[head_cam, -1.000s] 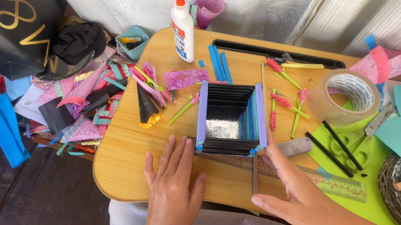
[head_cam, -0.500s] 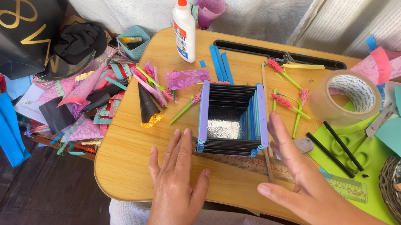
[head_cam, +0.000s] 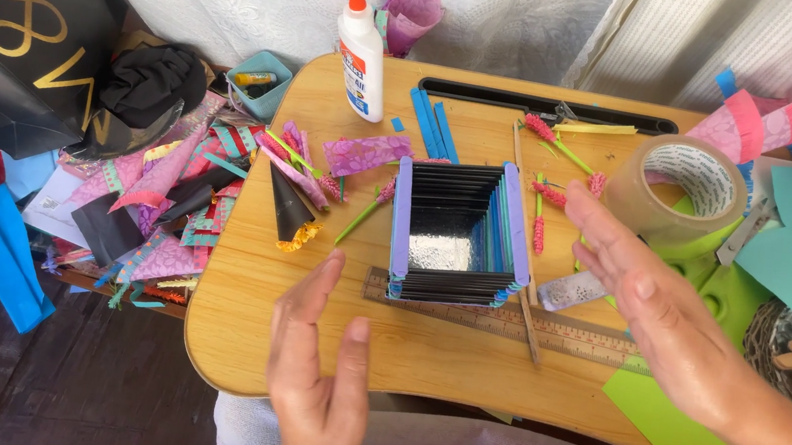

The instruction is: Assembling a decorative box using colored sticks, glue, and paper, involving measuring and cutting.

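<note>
- Pale lace curtains hang behind a rounded wooden lap desk crowded with craft bits, and a heap of paper scraps spills off to its left.
- At the middle of the desk stands a square box of stacked craft sticks. Its walls are black and blue, with purple sticks along the top edges and a silvery floor inside.
- The box sits upright with its near wall just above a wooden ruler. A thin loose stick lies across that ruler, close to the box's right corner.
- Our left hand hovers over the desk's near edge. It is flat and empty, with the fingers together and pointing toward the box but not touching it.
- Our right hand hangs to the right of the box with its palm turned inward and its fingers loosely spread. It grips nothing and is near the box's right wall but clear of it.
- The two hands are well apart, with the box between and beyond them.
- We judge this to be a check on the built box rather than gluing, since neither hand carries a stick.
- The glue bottle stands capped at the back edge, with spare blue sticks beside it.
- Any grip on the box would need even, gentle pressure on opposite walls, because the stacked sticks look easy to knock out of line.
- A roll of clear tape, pink-tipped green stems and a sheet of green paper lie to the right.
</note>
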